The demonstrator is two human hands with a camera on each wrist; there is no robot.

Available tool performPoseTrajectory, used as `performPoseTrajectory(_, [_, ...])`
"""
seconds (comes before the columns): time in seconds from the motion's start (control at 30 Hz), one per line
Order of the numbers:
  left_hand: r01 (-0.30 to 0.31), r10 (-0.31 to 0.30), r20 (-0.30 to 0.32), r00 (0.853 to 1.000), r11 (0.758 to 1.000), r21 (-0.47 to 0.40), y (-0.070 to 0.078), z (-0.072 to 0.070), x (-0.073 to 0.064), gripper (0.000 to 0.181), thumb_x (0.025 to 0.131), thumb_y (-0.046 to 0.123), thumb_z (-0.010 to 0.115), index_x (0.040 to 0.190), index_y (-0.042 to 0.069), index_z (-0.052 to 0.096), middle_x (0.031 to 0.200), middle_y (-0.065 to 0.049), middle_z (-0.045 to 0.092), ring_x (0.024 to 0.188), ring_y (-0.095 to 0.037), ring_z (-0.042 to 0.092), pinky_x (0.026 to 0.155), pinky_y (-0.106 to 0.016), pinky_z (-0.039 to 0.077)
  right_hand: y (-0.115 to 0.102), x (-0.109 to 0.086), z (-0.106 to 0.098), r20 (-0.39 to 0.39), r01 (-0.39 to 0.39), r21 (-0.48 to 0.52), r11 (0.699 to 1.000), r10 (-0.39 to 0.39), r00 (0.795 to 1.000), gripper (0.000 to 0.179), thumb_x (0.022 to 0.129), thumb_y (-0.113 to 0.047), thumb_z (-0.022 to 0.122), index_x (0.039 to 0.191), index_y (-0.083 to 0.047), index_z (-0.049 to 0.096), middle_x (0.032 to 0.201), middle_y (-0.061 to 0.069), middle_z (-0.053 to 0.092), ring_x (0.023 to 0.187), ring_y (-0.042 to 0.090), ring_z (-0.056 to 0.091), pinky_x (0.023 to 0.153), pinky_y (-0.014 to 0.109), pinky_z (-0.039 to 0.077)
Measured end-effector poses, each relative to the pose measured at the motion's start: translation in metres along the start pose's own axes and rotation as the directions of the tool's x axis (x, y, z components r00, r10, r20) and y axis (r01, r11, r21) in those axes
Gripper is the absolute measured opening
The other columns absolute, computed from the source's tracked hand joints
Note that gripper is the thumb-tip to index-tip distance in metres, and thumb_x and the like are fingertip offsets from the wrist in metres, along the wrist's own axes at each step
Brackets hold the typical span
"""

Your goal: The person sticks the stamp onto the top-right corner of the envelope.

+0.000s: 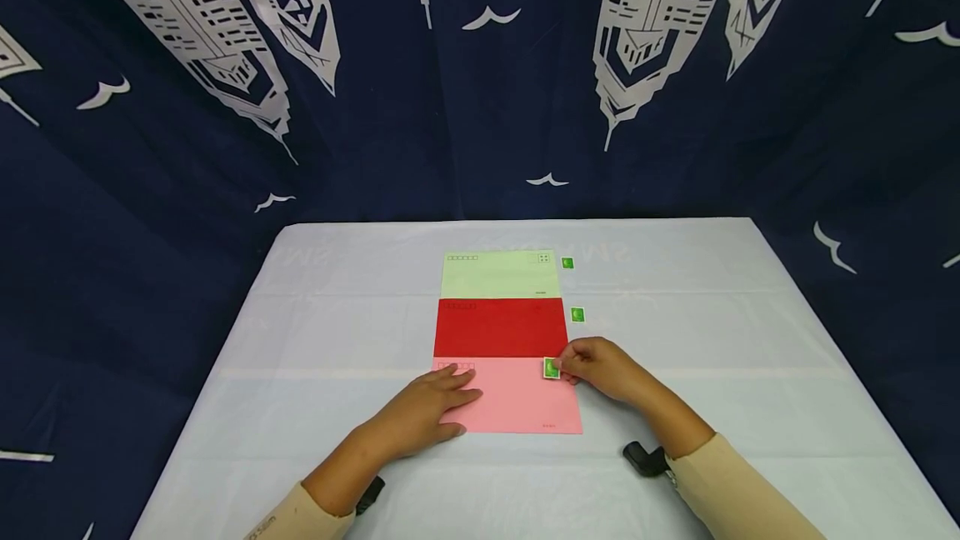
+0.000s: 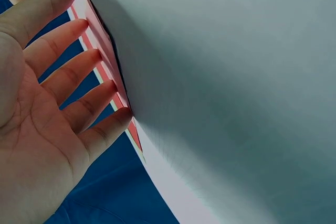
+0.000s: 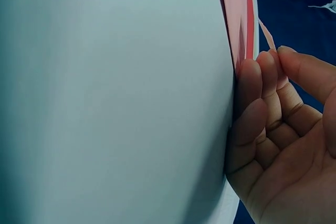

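A pink envelope (image 1: pixel 510 407) lies nearest the person, below a red envelope (image 1: pixel 498 327) and a pale green envelope (image 1: pixel 498 276). Spread fingers of the left hand (image 1: pixel 423 413) rest on the pink envelope's left part; the left wrist view shows that hand (image 2: pixel 58 98) with its fingertips at the paper. Between thumb and forefinger the right hand (image 1: pixel 603 367) pinches a green postage stamp (image 1: pixel 551 368) over the pink envelope's upper right corner. In the right wrist view the stamp (image 3: pixel 267 34) appears edge-on at the fingertips of the right hand (image 3: pixel 294 129), whose other fingers are curled.
Two more green stamps lie on the white tabletop: one stamp (image 1: pixel 567 262) beside the pale green envelope, another stamp (image 1: pixel 577 315) beside the red one. The white table (image 1: pixel 315 315) ends at a dark blue cloth (image 1: pixel 375 148) printed with white buildings and birds.
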State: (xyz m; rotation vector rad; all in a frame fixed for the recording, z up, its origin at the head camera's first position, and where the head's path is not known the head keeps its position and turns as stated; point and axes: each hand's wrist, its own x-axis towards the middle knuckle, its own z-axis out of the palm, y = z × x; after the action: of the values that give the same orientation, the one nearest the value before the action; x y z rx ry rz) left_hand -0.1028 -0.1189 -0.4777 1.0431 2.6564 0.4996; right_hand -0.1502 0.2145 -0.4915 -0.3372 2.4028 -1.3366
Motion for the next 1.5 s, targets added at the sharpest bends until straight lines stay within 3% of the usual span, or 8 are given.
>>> performPoseTrajectory(0.17, [0.003,-0.003,0.005,1.0,1.0,0.002,0.0,-0.001,0.0,0.053,0.094,0.023,0.072,0.144,0.013,0.058,0.156,-0.01,0.048,0.149,-0.035,0.039,0.121,-0.051,0.035,-0.002,0.001,0.002,-0.004,0.007,-0.027,1.0,-0.008,1.0,0.016,0.098,-0.012,0.064,0.087,-0.001,0.069,0.077,0.009,0.068,0.074,0.017,0.062,0.068,0.022,0.054])
performPoseTrajectory(0.6, [-0.011,0.011,-0.003,1.0,1.0,0.016,0.0,0.0,0.001,0.053,0.094,0.023,0.072,0.143,0.013,0.059,0.156,-0.01,0.049,0.148,-0.036,0.04,0.12,-0.05,0.035,-0.008,0.003,0.007,-0.037,-0.069,-0.13,0.989,0.064,0.997,0.017,0.096,-0.021,0.069,0.084,-0.008,0.07,0.071,0.001,0.064,0.07,0.013,0.058,0.067,0.023,0.047])
performPoseTrajectory(1.17, [0.02,-0.02,0.005,1.0,1.0,0.0,-0.001,0.001,0.0,0.053,0.093,0.026,0.072,0.143,0.014,0.059,0.157,-0.008,0.049,0.149,-0.034,0.039,0.121,-0.05,0.035,-0.011,0.007,0.01,-0.08,-0.124,-0.204,0.971,0.11,0.991,0.02,0.094,-0.025,0.071,0.079,-0.012,0.069,0.066,-0.003,0.059,0.065,0.011,0.053,0.064,0.023,0.042])
performPoseTrajectory(1.5, [0.01,-0.01,-0.004,1.0,1.0,0.002,-0.001,0.002,0.0,0.053,0.093,0.025,0.072,0.143,0.014,0.059,0.156,-0.009,0.049,0.149,-0.035,0.04,0.121,-0.05,0.035,-0.012,0.008,0.012,-0.103,-0.126,-0.242,0.962,0.103,0.989,0.02,0.093,-0.025,0.072,0.077,-0.013,0.069,0.064,-0.004,0.056,0.065,0.013,0.052,0.064,0.026,0.041])
